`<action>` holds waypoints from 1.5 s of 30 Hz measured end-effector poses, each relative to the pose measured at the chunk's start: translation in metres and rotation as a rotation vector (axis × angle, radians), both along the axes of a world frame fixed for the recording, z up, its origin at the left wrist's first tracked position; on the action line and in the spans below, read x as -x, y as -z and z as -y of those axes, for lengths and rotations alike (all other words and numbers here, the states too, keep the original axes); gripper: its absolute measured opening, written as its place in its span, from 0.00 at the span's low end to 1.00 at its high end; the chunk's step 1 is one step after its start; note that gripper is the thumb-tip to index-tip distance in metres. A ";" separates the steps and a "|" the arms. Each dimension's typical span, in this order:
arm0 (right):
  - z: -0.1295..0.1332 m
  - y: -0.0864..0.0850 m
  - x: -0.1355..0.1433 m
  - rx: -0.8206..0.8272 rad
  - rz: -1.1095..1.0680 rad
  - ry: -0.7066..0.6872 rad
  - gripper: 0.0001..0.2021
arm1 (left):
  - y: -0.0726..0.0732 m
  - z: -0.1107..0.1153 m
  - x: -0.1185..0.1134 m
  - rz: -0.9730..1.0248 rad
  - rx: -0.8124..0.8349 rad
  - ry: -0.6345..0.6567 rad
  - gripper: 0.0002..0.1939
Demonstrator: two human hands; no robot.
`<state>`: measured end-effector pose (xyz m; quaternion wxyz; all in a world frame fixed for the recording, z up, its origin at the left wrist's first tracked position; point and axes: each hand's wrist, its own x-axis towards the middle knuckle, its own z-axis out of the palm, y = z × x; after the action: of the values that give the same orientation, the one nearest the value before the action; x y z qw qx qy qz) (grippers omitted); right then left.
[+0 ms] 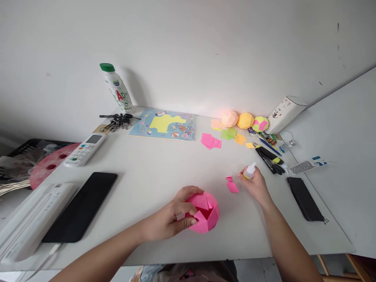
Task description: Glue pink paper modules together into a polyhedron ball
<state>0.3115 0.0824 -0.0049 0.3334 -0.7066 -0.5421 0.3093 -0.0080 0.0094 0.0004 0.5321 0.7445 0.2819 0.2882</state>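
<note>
A pink folded-paper ball [212, 222] rests on the table near its front edge, with a gap in its top. My left hand [179, 217] grips the ball from the left, its fingers at the rim of the gap. In my right hand [257, 185] is a small glue bottle [249, 171] with a white nozzle tip, held upright just over the table. Between the two hands lies a folded pink paper piece [232, 187] with a smaller pink end.
Finished paper balls [245, 120] line the back wall beside a white box [286, 113]. Before them lie pink paper sheets [210, 141]. Scissors [273, 164] and a black pouch [305, 199] are right; a tablet [82, 207], power strip [38, 223] and bottle [119, 92] left.
</note>
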 end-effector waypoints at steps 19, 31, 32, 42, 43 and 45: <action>-0.008 -0.001 -0.023 0.083 0.253 -0.037 0.29 | -0.005 0.004 0.000 -0.113 -0.427 -0.113 0.08; 0.032 -0.028 0.002 0.242 0.315 -0.329 0.16 | -0.009 0.004 0.000 -0.082 -0.383 -0.055 0.07; 0.030 -0.023 0.008 0.229 0.301 -0.326 0.17 | -0.010 0.004 0.000 -0.077 -0.349 -0.045 0.07; 0.019 -0.004 0.023 0.105 0.033 -0.282 0.15 | -0.019 0.005 0.001 -0.022 -0.111 0.044 0.11; 0.020 -0.007 0.024 0.100 -0.021 -0.301 0.16 | -0.020 0.005 0.002 -0.019 -0.103 0.052 0.11; 0.023 -0.016 0.028 0.100 -0.147 -0.360 0.18 | -0.020 0.004 0.002 -0.015 -0.090 0.070 0.11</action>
<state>0.2833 0.0591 0.0112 0.2758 -0.5896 -0.6178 0.4411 -0.0104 0.0053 0.0207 0.5058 0.7792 0.2464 0.2763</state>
